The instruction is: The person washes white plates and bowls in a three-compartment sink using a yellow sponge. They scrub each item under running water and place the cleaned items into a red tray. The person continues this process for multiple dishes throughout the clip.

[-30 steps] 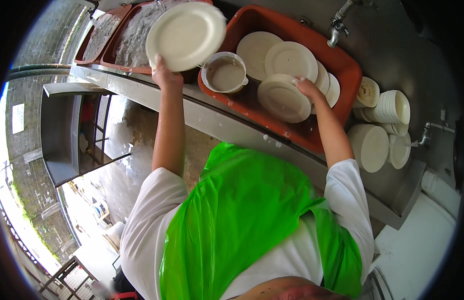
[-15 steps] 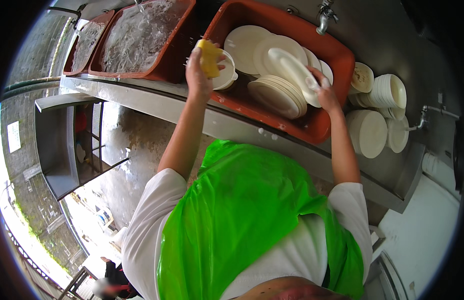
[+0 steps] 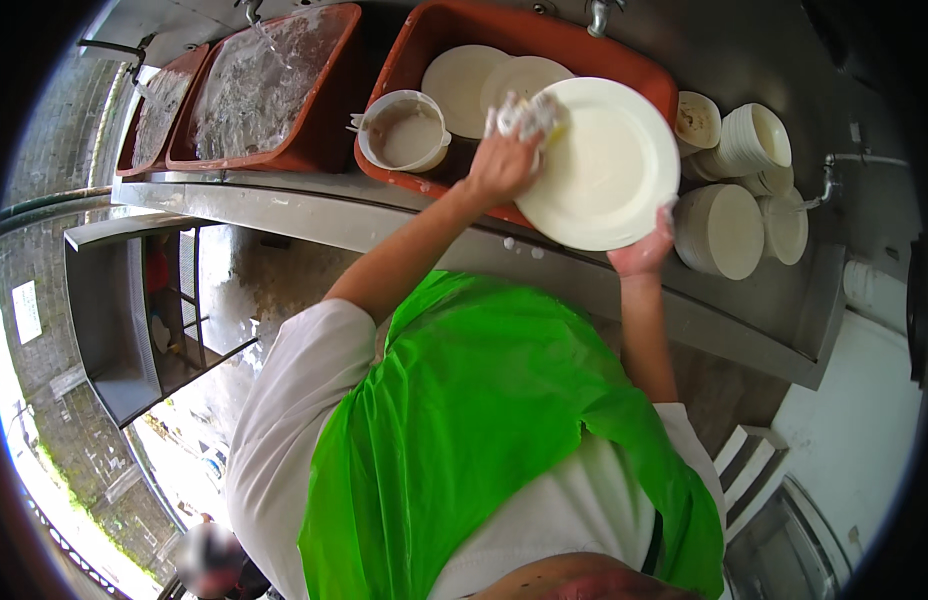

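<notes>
A large white plate (image 3: 616,165) is tilted up over the reddish-brown tub (image 3: 656,78), its face toward me. My right hand (image 3: 646,245) grips its lower right rim. Against the plate's left edge, my left hand (image 3: 509,155), thick with white foam, presses a yellow sponge (image 3: 558,132) that shows only in part. Behind, other white plates (image 3: 464,85) lie in the tub, partly covered by the held one. A white plastic container (image 3: 404,132) with cloudy liquid stands at the tub's left end, just left of my left hand.
Stacked white bowls (image 3: 749,140) and a stack of plates (image 3: 729,232) stand on the metal counter to the right. On the left, two more tubs hold water, the larger tub (image 3: 329,95) being filled from a tap. Another tap (image 3: 601,18) hangs behind the plates.
The plate has been raised and turned to face me. My left hand has moved right with the sponge, from beside the container onto the plate.
</notes>
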Motion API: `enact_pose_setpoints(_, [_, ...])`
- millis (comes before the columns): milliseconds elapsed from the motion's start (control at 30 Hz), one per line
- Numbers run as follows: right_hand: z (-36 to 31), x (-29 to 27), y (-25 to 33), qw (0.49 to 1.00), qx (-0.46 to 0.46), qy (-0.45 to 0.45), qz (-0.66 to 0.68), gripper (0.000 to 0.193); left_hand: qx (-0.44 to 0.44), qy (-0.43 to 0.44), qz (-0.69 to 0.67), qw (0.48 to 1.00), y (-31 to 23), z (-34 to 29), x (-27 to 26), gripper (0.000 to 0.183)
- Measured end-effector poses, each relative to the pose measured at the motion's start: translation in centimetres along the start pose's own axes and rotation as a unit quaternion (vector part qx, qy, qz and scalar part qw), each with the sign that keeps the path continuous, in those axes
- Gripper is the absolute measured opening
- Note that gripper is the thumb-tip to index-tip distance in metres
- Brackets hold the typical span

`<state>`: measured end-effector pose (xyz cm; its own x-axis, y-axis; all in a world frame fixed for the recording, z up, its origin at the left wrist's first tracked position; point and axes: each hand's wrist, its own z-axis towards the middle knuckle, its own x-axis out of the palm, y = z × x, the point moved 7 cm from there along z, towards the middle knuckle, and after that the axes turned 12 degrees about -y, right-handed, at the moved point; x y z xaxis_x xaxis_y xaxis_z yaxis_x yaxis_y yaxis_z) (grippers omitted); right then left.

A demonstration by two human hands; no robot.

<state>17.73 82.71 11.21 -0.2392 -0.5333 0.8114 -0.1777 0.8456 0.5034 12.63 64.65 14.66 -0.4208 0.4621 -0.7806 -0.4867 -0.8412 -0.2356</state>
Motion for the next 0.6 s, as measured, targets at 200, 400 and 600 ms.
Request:
enact_pose_setpoints(200, [2.2,1.8,-1.5,0.984,0.132,-0.111,-0.038,0.052,0.049,0.097,-0.190,0.976,-7.7,-1.9,-1.4,0.068])
enact_pose_setpoints(400, [2.3,0.5,1.1,0.955,0.064,-0.113,-0.268,0.074,-0.197,0.137,-0.344,0.908,1.0,0.4,-6.0,0.038])
enact_pose_setpoints(600, [-0.2,5.5,-4.2,0.982,0.088,0.112,-0.124,0.047,-0.121,-0.211,-0.122,0.962,6.0,5.2,-7.0,0.047])
